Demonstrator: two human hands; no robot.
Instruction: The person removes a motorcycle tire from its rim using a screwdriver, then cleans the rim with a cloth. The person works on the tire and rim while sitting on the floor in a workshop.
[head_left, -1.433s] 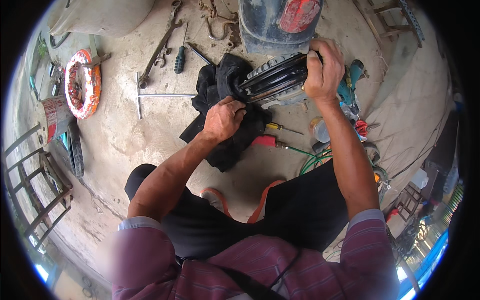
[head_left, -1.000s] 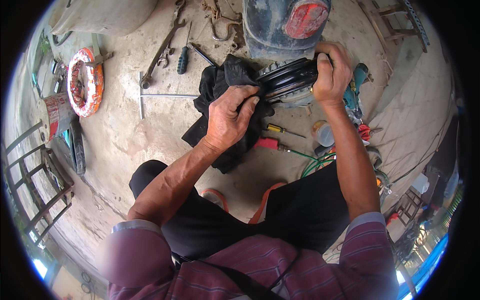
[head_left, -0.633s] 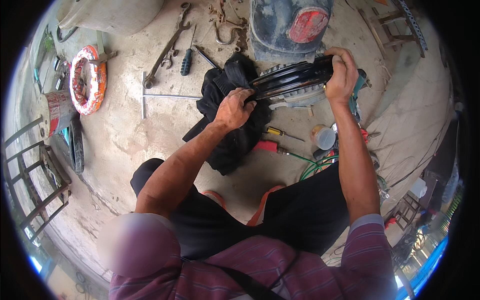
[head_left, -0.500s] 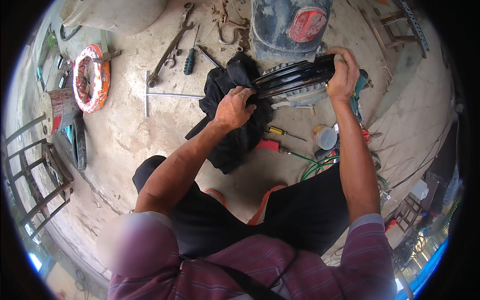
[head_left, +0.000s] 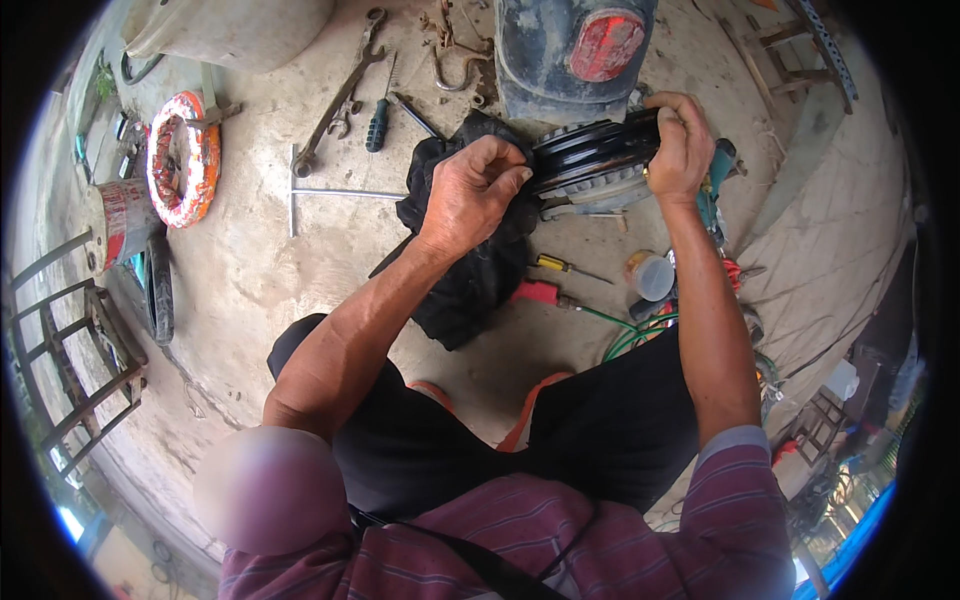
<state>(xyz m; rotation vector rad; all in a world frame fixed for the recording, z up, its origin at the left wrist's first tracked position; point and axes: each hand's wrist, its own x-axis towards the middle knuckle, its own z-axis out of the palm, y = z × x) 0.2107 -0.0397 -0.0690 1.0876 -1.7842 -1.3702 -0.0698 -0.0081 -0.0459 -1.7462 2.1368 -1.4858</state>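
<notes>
Left hand (head_left: 470, 200): raised and shifted slightly right compared with half a second ago. Thumb and fingertips are drawn close together by the left end of the black wheel rim (head_left: 595, 152) (whether they pinch anything cannot be told). Right hand (head_left: 683, 152): unchanged, wrapped around the rim's right end. The rim extends right from the black cloth (head_left: 460, 300), overlapping a treaded tyre (head_left: 605, 192). Judgement: the right hand steadies the rim while handling shifts along its left end.
</notes>
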